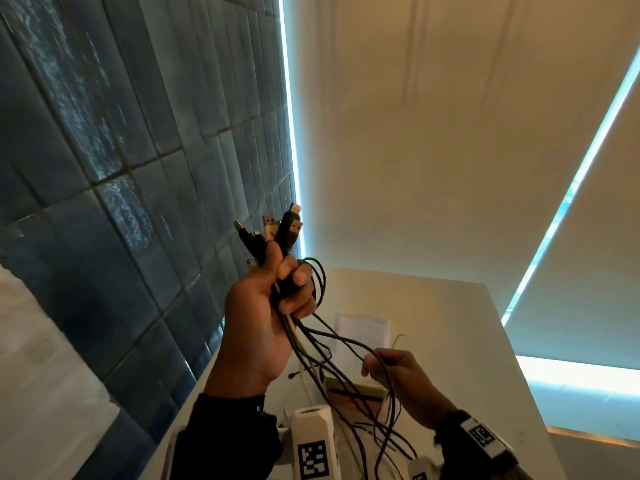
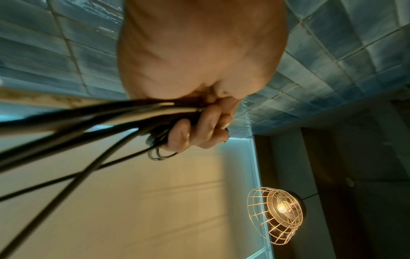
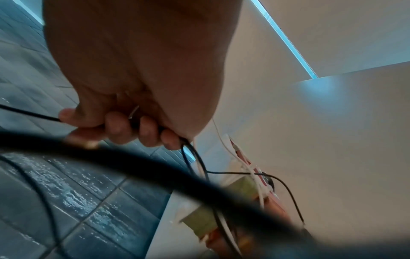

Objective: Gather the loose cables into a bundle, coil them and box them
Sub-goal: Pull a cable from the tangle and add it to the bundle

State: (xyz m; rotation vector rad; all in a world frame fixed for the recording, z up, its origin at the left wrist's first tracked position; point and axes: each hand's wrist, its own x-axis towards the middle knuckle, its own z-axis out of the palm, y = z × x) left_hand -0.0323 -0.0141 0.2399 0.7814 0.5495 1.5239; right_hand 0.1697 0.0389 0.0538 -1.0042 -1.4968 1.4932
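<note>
My left hand [image 1: 273, 299] is raised in front of the tiled wall and grips a bundle of cables [image 1: 313, 344] near their plug ends. Several USB plugs [image 1: 282, 226] stick up above the fist. In the left wrist view the left hand [image 2: 199, 126] curls tightly round the dark cables [image 2: 93, 119]. The strands hang down to the right, where my right hand [image 1: 394, 372] holds black strands lower down. The right wrist view shows the right hand [image 3: 124, 126] with its fingers wrapped round a thin black cable [image 3: 29, 113]. A box [image 1: 356, 389] sits on the table beneath, partly hidden by cables.
A white table [image 1: 450, 341] lies below, with a white sheet [image 1: 363, 329] at its far side. Blue tiled wall [image 1: 121, 168] stands close on the left. A wire-cage lamp [image 2: 277, 215] shows in the left wrist view. White cables [image 3: 250, 168] trail over the box [image 3: 199, 219].
</note>
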